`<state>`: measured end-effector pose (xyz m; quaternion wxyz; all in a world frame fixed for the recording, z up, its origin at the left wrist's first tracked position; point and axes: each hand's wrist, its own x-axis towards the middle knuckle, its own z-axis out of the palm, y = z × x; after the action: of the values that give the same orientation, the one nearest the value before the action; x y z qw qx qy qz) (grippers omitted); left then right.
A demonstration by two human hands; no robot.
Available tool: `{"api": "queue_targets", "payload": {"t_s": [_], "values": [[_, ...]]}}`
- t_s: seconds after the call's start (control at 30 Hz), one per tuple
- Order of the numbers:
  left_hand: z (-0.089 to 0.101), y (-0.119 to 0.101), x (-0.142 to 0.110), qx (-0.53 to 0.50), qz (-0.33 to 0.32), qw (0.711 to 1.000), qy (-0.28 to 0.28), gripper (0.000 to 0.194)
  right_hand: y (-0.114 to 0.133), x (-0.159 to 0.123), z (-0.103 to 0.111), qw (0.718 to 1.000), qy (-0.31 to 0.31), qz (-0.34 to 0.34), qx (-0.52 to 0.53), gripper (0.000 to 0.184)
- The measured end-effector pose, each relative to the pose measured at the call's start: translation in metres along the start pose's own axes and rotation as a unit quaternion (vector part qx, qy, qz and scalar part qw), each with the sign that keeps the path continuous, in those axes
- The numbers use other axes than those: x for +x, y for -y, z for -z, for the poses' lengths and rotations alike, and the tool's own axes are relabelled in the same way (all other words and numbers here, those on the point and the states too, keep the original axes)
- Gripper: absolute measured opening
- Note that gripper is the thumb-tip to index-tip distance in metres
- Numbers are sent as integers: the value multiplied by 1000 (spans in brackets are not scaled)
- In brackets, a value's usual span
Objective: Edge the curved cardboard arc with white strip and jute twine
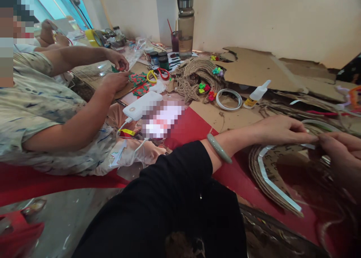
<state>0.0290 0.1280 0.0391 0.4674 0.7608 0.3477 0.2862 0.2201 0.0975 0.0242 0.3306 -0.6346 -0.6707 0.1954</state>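
Observation:
A curved cardboard piece (270, 162) edged with rows of brown twine lies on the red surface at the right. White tape (278, 190) runs along its inner face and up toward my fingers. My left hand (284, 130), with a grey-green bangle on the wrist, reaches over the piece's top, thumb and fingers pinched at the tape's end. My right hand (338, 149) meets it there, its fingertips closed at the same spot. The fingers cover the exact grip. A pale, partly hidden ring (318, 122) shows behind my hands.
A glue bottle (256, 95) and a tape roll (229, 99) stand beyond my left arm. Behind them are a twine-covered moon and star (194, 77), a water bottle (185, 29) and cardboard sheets (254, 68). At the left, a co-worker (42, 111) handles red-green pieces near scissors (163, 74).

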Motion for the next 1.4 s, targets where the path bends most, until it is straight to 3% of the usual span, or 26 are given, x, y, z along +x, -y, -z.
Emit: {"api": "queue_targets", "payload": {"t_s": [0.33, 0.67, 0.8, 1.0, 1.13, 1.23, 1.4], "values": [[2, 1, -4, -26, -29, 999, 15, 29, 28, -9, 2, 1000, 19, 2, 21, 23], [-1, -1, -5, -26, 5, 1000, 1, 20, 1, 5, 1, 995, 64, 48, 52, 29], [-3, -1, -4, -8, 17, 1000, -4, 20, 4, 4, 0, 992, 84, 43, 79, 34], [-2, -2, -5, -5, 26, 1000, 0, 20, 0, 5, -2, 983, 92, -36, 158, 38], [-1, -2, -5, -1, 34, 999, -4, 20, 3, 5, 0, 984, 96, 2, 148, 48], [-1, -2, -5, -6, 32, 999, -3, 20, 7, 3, 2, 987, 107, 36, 115, 42], [-2, -3, -6, -11, 29, 999, -11, 21, 7, 3, 1, 985, 111, 26, 129, 40]]}}
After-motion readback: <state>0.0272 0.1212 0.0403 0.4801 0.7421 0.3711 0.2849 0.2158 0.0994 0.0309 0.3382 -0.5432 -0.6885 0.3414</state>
